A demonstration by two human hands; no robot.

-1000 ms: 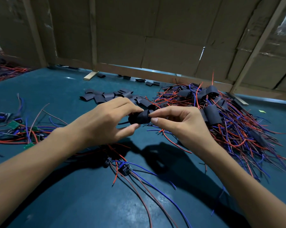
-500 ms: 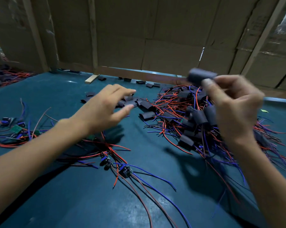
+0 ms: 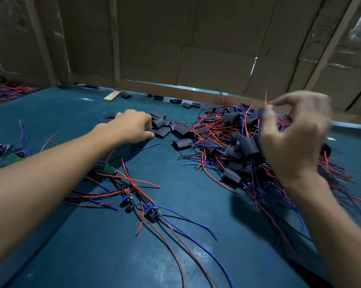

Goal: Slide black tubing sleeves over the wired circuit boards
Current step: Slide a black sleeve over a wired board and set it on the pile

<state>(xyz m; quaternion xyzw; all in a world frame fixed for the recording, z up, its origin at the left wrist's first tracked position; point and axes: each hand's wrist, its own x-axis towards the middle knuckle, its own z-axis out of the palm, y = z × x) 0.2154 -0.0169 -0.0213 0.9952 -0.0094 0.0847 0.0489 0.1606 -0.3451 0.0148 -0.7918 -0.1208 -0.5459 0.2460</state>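
Fingers of my left hand (image 3: 133, 126) curl onto a loose sleeve (image 3: 158, 122); pinch one only. Right hand (image 3: 293, 129), blurred: grip uncertain.

bare counter (image 3: 104, 256) runs open across the lower middle and lower left of the frame. the centre is crossed by loose boards with red and blue wires (image 3: 142, 206). a heap of sleeved boards (image 3: 233, 146) fills the right middle, under the right hand (image 3: 293, 134). black sleeves (image 3: 165, 126) crowd the left hand (image 3: 133, 126). a cardboard wall (image 3: 196, 48) closes the top.
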